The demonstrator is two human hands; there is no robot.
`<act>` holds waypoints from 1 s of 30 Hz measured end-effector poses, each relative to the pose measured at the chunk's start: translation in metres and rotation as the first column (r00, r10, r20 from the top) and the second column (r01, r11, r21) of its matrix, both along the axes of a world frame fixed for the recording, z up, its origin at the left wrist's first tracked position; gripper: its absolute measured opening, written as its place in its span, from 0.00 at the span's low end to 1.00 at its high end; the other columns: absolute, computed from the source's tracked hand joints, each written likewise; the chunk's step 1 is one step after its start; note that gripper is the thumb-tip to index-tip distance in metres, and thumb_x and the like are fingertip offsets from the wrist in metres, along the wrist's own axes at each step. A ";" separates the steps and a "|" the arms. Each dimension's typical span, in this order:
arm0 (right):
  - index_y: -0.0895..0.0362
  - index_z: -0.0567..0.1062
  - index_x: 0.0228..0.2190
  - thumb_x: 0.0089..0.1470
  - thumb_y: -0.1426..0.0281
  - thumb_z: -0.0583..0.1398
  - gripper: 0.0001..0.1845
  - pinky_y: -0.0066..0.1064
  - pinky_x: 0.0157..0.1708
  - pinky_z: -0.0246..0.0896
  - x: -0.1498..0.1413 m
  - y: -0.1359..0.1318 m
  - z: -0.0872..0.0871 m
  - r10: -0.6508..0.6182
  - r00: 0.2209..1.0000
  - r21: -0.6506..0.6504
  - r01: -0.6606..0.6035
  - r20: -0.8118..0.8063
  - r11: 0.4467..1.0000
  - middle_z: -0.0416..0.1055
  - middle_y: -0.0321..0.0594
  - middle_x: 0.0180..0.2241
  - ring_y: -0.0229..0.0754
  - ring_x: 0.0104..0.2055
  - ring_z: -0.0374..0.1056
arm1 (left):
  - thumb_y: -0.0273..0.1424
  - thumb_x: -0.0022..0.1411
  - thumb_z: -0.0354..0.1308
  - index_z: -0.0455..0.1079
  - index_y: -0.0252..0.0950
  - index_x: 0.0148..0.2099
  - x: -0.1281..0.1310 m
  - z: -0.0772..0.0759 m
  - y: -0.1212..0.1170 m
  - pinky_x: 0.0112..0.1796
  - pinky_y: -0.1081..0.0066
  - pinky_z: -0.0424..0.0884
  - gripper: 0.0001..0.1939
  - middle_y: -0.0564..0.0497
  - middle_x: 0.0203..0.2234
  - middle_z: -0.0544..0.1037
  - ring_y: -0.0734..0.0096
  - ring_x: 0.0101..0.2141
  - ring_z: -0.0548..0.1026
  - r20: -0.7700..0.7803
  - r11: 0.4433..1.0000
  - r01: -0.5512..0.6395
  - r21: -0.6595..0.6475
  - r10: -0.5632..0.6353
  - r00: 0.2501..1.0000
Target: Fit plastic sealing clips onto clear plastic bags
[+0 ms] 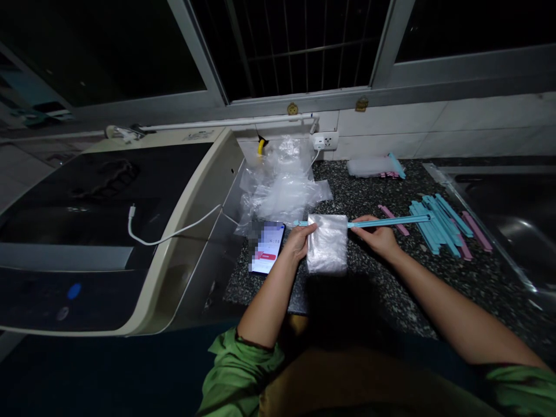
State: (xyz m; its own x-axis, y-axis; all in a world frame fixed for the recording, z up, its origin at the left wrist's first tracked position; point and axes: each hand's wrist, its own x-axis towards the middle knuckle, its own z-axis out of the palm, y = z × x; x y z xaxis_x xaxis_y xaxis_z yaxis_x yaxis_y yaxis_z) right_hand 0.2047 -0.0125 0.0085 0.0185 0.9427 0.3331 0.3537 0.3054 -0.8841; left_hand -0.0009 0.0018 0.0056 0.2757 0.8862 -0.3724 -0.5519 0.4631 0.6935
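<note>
A folded clear plastic bag [327,246] hangs upright in front of me, over the speckled counter. My left hand [300,238] is closed on its left edge. A short blue end piece [299,223] sticks out beside that thumb. My right hand [377,236] pinches a long light-blue bag sealing clip [391,221] at the bag's upper right corner. The clip reaches out to the right, over a pile of loose blue clips [434,226]. Whether the two blue parts join behind the bag is hidden.
A lit phone [267,249] lies left of my left arm. Crumpled clear bags [282,191] are heaped behind it, beside a washing machine [182,231] with a white cable [186,230]. A bundle of bags [369,167] sits by the wall. Right is a metal sink [516,220]; pink clips [476,231] lie nearby.
</note>
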 end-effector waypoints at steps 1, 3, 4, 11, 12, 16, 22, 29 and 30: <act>0.54 0.73 0.25 0.40 0.49 0.63 0.21 0.38 0.39 0.67 0.000 0.000 0.000 0.002 1.000 0.000 -0.002 -0.001 1.000 0.74 0.39 0.28 0.43 0.33 0.70 | 0.26 0.36 0.69 0.74 0.27 0.28 0.000 0.000 0.000 0.42 0.63 0.69 0.13 0.46 0.21 0.78 0.65 0.26 0.76 -0.001 1.000 -0.015 -0.002 0.015 1.000; 0.54 0.73 0.26 0.40 0.49 0.63 0.21 0.38 0.39 0.67 0.000 0.000 -0.001 0.009 1.000 -0.003 -0.009 0.002 1.000 0.74 0.39 0.28 0.43 0.33 0.70 | 0.26 0.37 0.68 0.74 0.27 0.28 0.001 -0.001 0.000 0.41 0.64 0.69 0.12 0.46 0.21 0.78 0.66 0.25 0.76 -0.012 0.999 -0.043 -0.004 0.043 0.999; 0.54 0.73 0.26 0.40 0.49 0.63 0.21 0.38 0.39 0.67 0.000 0.000 -0.002 0.012 1.000 -0.005 -0.012 0.006 1.000 0.74 0.39 0.29 0.43 0.33 0.70 | 0.26 0.37 0.68 0.73 0.27 0.28 0.001 -0.001 0.000 0.40 0.64 0.69 0.12 0.47 0.21 0.78 0.66 0.25 0.76 -0.021 0.999 -0.054 -0.005 0.054 0.998; 0.53 0.74 0.27 0.44 0.52 0.61 0.17 0.40 0.44 0.65 0.001 0.000 0.000 0.051 0.993 0.044 -0.056 0.104 0.997 0.74 0.40 0.30 0.44 0.36 0.70 | 0.27 0.36 0.67 0.71 0.29 0.26 0.001 -0.007 0.003 0.36 0.66 0.70 0.11 0.50 0.18 0.76 0.70 0.21 0.73 -0.066 0.992 -0.126 -0.026 0.124 0.990; 0.53 0.74 0.27 0.44 0.53 0.61 0.16 0.41 0.44 0.65 0.002 0.000 0.001 0.064 0.989 0.054 -0.072 0.130 0.996 0.73 0.40 0.31 0.44 0.37 0.70 | 0.27 0.36 0.67 0.71 0.30 0.26 0.001 -0.007 0.003 0.35 0.67 0.70 0.11 0.50 0.18 0.76 0.70 0.21 0.73 -0.069 0.990 -0.139 -0.023 0.137 0.988; 0.52 0.75 0.28 0.45 0.54 0.61 0.15 0.42 0.44 0.66 0.008 0.002 0.001 0.065 0.978 0.093 -0.085 0.200 0.992 0.73 0.40 0.32 0.45 0.37 0.69 | 0.27 0.35 0.67 0.71 0.31 0.26 0.001 -0.007 0.003 0.33 0.68 0.69 0.12 0.52 0.17 0.75 0.71 0.20 0.73 -0.073 0.985 -0.173 -0.011 0.172 0.982; 0.51 0.75 0.27 0.44 0.56 0.62 0.12 0.43 0.42 0.66 0.013 0.003 0.001 -0.006 0.973 0.169 -0.034 0.232 0.985 0.73 0.39 0.30 0.46 0.36 0.70 | 0.28 0.33 0.67 0.70 0.30 0.24 0.001 -0.004 0.001 0.29 0.70 0.67 0.11 0.52 0.17 0.75 0.72 0.19 0.71 -0.094 0.983 -0.182 0.010 0.182 0.979; 0.51 0.76 0.26 0.46 0.60 0.61 0.09 0.41 0.41 0.67 0.011 0.000 0.005 -0.008 0.968 0.241 -0.055 0.253 0.969 0.75 0.41 0.32 0.46 0.36 0.71 | 0.29 0.34 0.66 0.72 0.30 0.25 0.003 -0.006 0.000 0.30 0.70 0.66 0.12 0.52 0.17 0.75 0.71 0.21 0.71 -0.108 0.980 -0.192 0.043 0.196 0.975; 0.52 0.76 0.26 0.47 0.60 0.61 0.09 0.41 0.41 0.67 0.011 -0.001 0.006 -0.014 0.964 0.251 -0.055 0.266 0.967 0.76 0.41 0.32 0.46 0.36 0.71 | 0.29 0.34 0.67 0.72 0.30 0.25 0.004 -0.006 0.000 0.30 0.70 0.66 0.12 0.52 0.18 0.76 0.71 0.21 0.72 -0.109 0.981 -0.190 0.043 0.193 0.975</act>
State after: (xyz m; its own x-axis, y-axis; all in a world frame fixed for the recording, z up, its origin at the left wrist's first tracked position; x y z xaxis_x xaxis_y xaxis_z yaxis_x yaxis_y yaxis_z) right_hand 0.2158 -0.0130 0.0142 -0.1212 0.8256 0.5512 0.5547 0.5168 -0.6521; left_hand 0.0026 0.0017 -0.0004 0.0578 0.9305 -0.3618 -0.5461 0.3328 0.7688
